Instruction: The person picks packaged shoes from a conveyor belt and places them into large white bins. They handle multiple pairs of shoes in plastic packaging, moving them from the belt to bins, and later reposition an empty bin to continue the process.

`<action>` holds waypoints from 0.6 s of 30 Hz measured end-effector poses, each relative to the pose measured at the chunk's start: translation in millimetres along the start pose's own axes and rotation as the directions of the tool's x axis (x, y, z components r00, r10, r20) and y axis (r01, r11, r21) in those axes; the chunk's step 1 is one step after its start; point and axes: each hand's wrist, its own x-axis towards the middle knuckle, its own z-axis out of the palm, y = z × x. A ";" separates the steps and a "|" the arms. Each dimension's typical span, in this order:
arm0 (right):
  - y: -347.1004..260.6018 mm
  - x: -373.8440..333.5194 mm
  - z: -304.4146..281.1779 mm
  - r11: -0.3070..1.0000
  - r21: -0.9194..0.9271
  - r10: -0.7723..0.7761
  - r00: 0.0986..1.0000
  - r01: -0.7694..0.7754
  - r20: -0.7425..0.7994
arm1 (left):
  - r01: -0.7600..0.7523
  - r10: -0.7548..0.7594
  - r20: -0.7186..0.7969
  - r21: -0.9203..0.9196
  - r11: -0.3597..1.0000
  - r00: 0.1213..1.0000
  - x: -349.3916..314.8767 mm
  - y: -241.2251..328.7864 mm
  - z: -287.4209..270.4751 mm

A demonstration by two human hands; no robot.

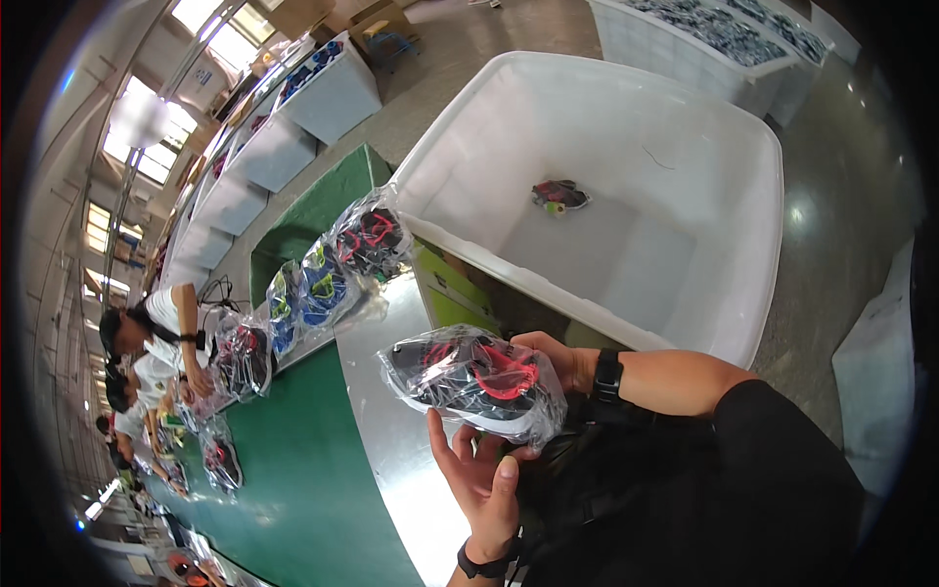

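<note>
A black sneaker with red trim and a white sole (479, 383), wrapped in a clear plastic bag, is held in front of me over the metal table end. My right hand (550, 354) grips it from the far right side; its fingertips are partly hidden behind the bag. Below the shoe, my left hand (481, 484) has its fingers spread, palm up, with fingertips close to or touching the bag's lower edge.
A big white bin (626, 166) stands ahead, one dark shoe (560, 196) inside. Bagged shoes (325, 286) line the far side of the green conveyor belt (323, 460); another bagged shoe (222, 460) lies on it. Co-workers (161, 333) handle items at left. A green bin (313, 210) stands beyond.
</note>
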 end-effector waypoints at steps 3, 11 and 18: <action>3.8 4.4 -2.4 1.000 -0.014 0.002 0.988 -0.004 -0.152 | -0.011 0.011 0.007 0.014 1.000 1.000 -3.2 1.8 1.2; 4.7 3.9 7.9 0.999 0.024 0.047 0.997 -0.045 -0.061 | -0.011 0.011 0.004 0.009 1.000 1.000 -13.1 4.0 8.8; 3.6 4.4 15.5 0.994 0.052 0.094 0.994 -0.097 0.056 | -0.009 0.009 0.005 -0.001 1.000 1.000 -18.1 4.7 8.6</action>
